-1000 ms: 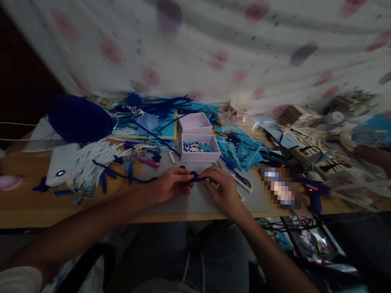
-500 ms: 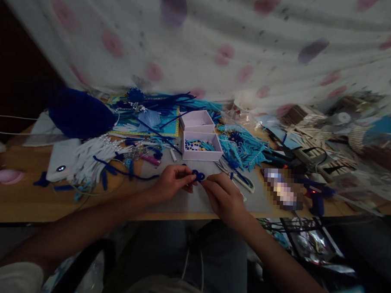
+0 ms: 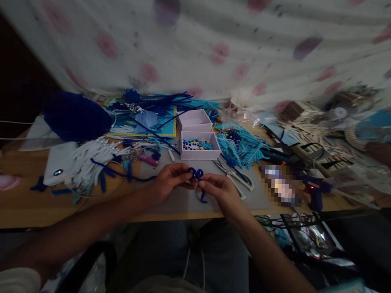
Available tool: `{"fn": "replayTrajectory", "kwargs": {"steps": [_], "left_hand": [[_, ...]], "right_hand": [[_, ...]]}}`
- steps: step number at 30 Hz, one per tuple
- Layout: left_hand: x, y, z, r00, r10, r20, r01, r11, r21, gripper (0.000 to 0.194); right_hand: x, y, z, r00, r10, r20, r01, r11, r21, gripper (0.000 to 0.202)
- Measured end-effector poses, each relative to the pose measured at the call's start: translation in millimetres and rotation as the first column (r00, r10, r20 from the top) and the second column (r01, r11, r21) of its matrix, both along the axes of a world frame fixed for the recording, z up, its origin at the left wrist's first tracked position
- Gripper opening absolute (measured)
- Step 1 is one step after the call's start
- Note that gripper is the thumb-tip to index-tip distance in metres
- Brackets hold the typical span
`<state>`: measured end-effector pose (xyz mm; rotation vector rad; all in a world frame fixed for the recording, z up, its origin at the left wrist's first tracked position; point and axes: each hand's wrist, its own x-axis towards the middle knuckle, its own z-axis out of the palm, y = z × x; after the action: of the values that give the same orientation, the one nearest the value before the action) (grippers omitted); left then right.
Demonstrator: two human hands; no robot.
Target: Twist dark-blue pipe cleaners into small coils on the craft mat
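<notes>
Looped blue pipe cleaner [image 3: 198,174], one piece: small curls upright at top, a short bent tail hanging below. Location: raised between both hands above the grey mat [image 3: 176,205], near the middle of the desk's near edge.

Left hand [image 3: 172,180]: thumb and forefinger pinched together on the left of the curls. Right hand [image 3: 222,191]: fingers closed on the base, beside the tail.

Risks, as judged: curls could spring loose or flatten if either pinch slackens or squeezes unevenly; the tail could twist out of line if the base turns in the right fingers. A long blue strand [image 3: 139,178] runs up to the left hand; whether it joins the piece cannot be told. If it does, it might snag in the clutter.

Surface: wooden desk [image 3: 14,210], crowded. Mid-desk, a white box [image 3: 200,154] of beads; to its right, turquoise pieces [image 3: 242,148] and scissors [image 3: 228,171]. Toward the left end, white stems [image 3: 91,159] and a dark blue mound [image 3: 76,117]. Toward the right end, a glue gun [image 3: 315,190], red light lit.

Room: dim; spotted pale curtain [image 3: 200,43] behind the far edge.
</notes>
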<state>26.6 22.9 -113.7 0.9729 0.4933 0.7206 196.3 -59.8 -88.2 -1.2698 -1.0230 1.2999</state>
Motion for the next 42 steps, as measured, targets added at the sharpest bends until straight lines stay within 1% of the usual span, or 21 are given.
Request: {"fn": "replayTrajectory", "kwargs": {"steps": [1,3,6,8,11,15,18,20,22,24,25,27,28,30,31,33,35,37,39,40,42], "left_hand": [[-0.1,-0.2,0.8,1.000,0.001,-0.005,-0.001,1.000,0.024,0.033],[0.2,-0.6,2.4,0.999,0.003,-0.032,-0.001,0.998,0.067,0.032],[1.2,-0.7,4.2,0.997,0.027,-0.078,-0.019,0.995,0.098,0.031],[1.6,-0.3,4.7,0.994,0.056,-0.089,-0.047,0.994,0.099,0.030],[1.4,0.4,5.0,0.993,0.063,-0.104,-0.054,0.994,0.090,0.030],[0.5,0.3,6.5,0.991,0.043,-0.125,-0.029,0.994,0.106,0.030],[0.3,-0.6,8.8,0.990,0.049,-0.131,-0.033,0.991,0.128,0.031],[0.3,-1.4,10.4,0.990,0.041,-0.134,-0.022,0.990,0.136,0.031],[0.5,-1.9,11.1,0.991,0.036,-0.127,-0.020,0.992,0.128,0.031],[0.8,-1.8,10.2,0.993,0.042,-0.114,-0.032,0.996,0.087,0.030],[1.0,-1.4,9.2,0.994,0.041,-0.106,-0.036,0.998,0.047,0.029],[1.3,0.2,6.8,0.996,0.017,-0.084,-0.023,0.997,-0.070,0.027],[1.4,1.3,5.7,0.998,0.000,-0.069,-0.009,0.990,-0.139,0.026],[1.2,3.6,4.3,0.998,-0.036,-0.048,0.022,0.964,-0.267,0.021],[1.0,4.6,4.2,0.998,-0.051,-0.047,0.034,0.949,-0.313,0.018],[0.2,5.8,4.9,0.996,-0.078,-0.054,0.053,0.929,-0.366,0.013],[-0.6,6.0,6.1,0.994,-0.100,-0.050,0.074,0.921,-0.382,0.011],[-1.4,5.7,6.8,0.992,-0.125,-0.029,0.105,0.920,-0.377,0.013],[-2.1,5.6,6.6,0.987,-0.163,-0.003,0.151,0.919,-0.365,0.017],[-2.4,5.6,6.3,0.983,-0.184,0.005,0.173,0.917,-0.360,0.019],[-2.9,5.8,5.4,0.976,-0.218,0.007,0.205,0.910,-0.361,0.023]], "right_hand": [[0.6,0.4,1.2,0.999,0.016,-0.044,-0.017,1.000,-0.019,0.030],[-0.7,0.4,2.4,0.997,0.000,-0.073,-0.002,1.000,-0.021,0.029],[-6.7,-0.6,-0.1,0.996,-0.073,-0.051,0.075,0.997,0.031,0.026],[-10.8,-0.6,-4.6,0.987,-0.154,-0.039,0.157,0.985,0.074,0.025],[-14.2,0.7,-11.2,0.964,-0.248,-0.094,0.255,0.964,0.080,0.027],[-15.7,1.4,-9.3,0.963,-0.197,-0.184,0.203,0.979,0.013,0.024],[-15.9,0.4,-2.4,0.959,-0.160,-0.233,0.164,0.986,-0.004,0.030],[-15.8,-0.2,-0.3,0.966,-0.154,-0.207,0.158,0.987,0.003,0.031],[-15.6,0.0,-2.1,0.976,-0.167,-0.138,0.174,0.984,0.037,0.027],[-14.9,0.7,-7.0,0.982,-0.186,-0.045,0.190,0.975,0.119,0.020],[-14.1,1.3,-10.1,0.980,-0.196,0.015,0.190,0.963,0.189,0.015],[-10.4,2.4,-16.1,0.955,-0.232,0.182,0.148,0.911,0.384,0.009],[-7.0,3.0,-18.8,0.925,-0.258,0.279,0.094,0.866,0.491,0.012],[2.8,4.3,-23.5,0.827,-0.325,0.459,-0.078,0.742,0.666,0.022],[8.9,5.0,-25.4,0.763,-0.359,0.537,-0.188,0.672,0.716,0.027],[21.4,6.0,-28.0,0.622,-0.415,0.664,-0.405,0.555,0.726,0.033],[31.3,6.3,-28.5,0.500,-0.460,0.734,-0.557,0.479,0.679,0.038],[36.3,5.5,-26.6,0.445,-0.493,0.748,-0.618,0.435,0.655,0.038],[37.3,3.6,-23.1,0.432,-0.536,0.725,-0.618,0.410,0.671,0.033],[37.2,2.2,-21.2,0.417,-0.558,0.717,-0.617,0.406,0.674,0.029],[37.1,-0.9,-18.3,0.353,-0.580,0.734,-0.629,0.433,0.645,0.026]]}}
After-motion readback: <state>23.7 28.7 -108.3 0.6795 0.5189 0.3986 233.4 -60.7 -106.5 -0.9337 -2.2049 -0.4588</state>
